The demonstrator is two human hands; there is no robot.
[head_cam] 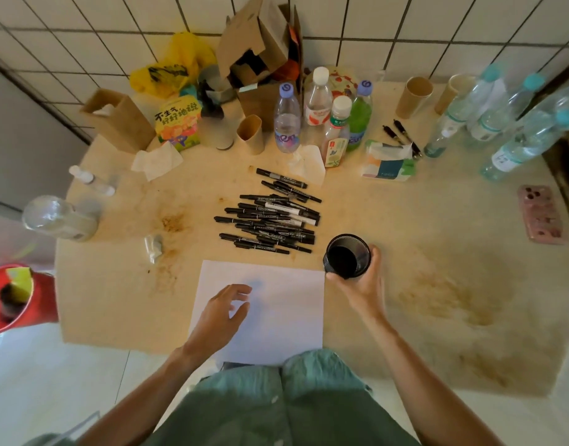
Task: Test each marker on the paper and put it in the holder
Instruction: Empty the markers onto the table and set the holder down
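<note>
On the stained table (437, 300), near edge: white paper (276, 317), blank apart from a faint bluish smudge near its far side. Left hand (222, 313) over the paper's left half, fingers loosely spread and relaxed, gripping nothing; contact with the sheet impossible to tell. Right hand (362, 284) just off the paper's far right corner, fingers and thumb curled round a black mesh holder (347, 256), upright, mouth towards the camera, inside dark and apparently bare of markers. Hands apart, most of the sheet's width between them.

Beyond the paper, mid-table: heap of black markers (272, 220), caps on, lying mostly crosswise, a few strays fanned out at the far end. Heap near the holder, not touching it.

Farther back, along the tiled wall (83, 43): plastic bottles (318, 114) in a cluster, cardboard tubes, a torn cardboard box (260, 43), yellow bag (173, 66), crumpled tissues, tissue pack (388, 162) with two dark pens (400, 135) beside it. More clear bottles at far right. Pink phone (541, 217) flat at the right edge. Off the table at left: red bucket (16, 297) on the floor.
</note>
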